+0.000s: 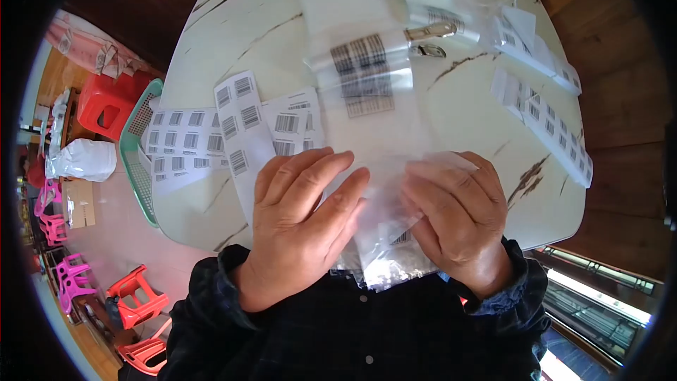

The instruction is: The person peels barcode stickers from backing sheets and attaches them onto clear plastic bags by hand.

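Note:
Clear plastic bags (388, 141) lie in a long overlapping stack down the middle of the table, with barcode labels (363, 74) showing on the upper part. My left hand (300, 215) is over the left side of the bags, its fingers stretched and a little apart, touching or just above the plastic. On the other side my right hand (455, 212) has its fingers curled and slightly blurred, closed on the edge of a clear bag. The bag's shiny lower end (395, 268) hangs between my wrists at the table edge. My fingertips partly hide the plastic under them.
Barcode sticker sheets (240, 116) lie at the left, beside a green basket (129, 159). Scissors (430, 32) lie at the upper right, partly by the bags. Folded label strips (553, 127) are at the right edge. Red stools (137, 296) stand on the floor.

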{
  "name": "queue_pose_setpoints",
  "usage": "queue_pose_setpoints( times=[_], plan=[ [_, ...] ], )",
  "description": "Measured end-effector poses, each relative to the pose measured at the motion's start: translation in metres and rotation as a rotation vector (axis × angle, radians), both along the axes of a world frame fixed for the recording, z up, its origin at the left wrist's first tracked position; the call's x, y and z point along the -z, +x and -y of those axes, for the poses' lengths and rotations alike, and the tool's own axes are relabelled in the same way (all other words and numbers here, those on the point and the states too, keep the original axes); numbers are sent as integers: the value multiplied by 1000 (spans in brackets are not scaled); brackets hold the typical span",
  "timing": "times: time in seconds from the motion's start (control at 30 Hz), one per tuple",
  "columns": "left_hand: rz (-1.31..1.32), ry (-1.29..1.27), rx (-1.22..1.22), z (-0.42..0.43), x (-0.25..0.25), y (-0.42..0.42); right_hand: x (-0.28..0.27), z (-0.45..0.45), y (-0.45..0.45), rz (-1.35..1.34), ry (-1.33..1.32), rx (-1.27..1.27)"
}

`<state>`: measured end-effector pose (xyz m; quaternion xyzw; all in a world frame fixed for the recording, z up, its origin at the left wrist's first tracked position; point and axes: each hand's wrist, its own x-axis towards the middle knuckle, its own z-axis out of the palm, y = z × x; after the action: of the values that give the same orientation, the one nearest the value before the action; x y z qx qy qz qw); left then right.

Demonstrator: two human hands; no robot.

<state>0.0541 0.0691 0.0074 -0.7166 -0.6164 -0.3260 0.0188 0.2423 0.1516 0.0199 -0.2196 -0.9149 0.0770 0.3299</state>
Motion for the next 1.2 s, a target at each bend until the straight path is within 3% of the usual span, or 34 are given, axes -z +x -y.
queue_pose_setpoints(
  times=[0.13,0.27,0.3,0.43,0.6,0.93,1.2],
  plan=[
    [36,137,80,5,9,-1,-5,15,13,-53,-213,88],
    [-6,186,116,10,10,-2,-6,30,14,-469,-719,360],
    [-5,177,120,10,11,-2,-6,30,15,-469,-727,366],
    [-36,147,162,14,14,0,-3,29,26,-12,-641,229],
    [-64,144,216,25,9,0,15,42,46,-89,-517,-8],
    [-119,133,255,33,3,4,48,62,48,-460,-599,28],
    [-178,107,281,35,7,4,52,68,55,-341,-481,96]
  ],
)
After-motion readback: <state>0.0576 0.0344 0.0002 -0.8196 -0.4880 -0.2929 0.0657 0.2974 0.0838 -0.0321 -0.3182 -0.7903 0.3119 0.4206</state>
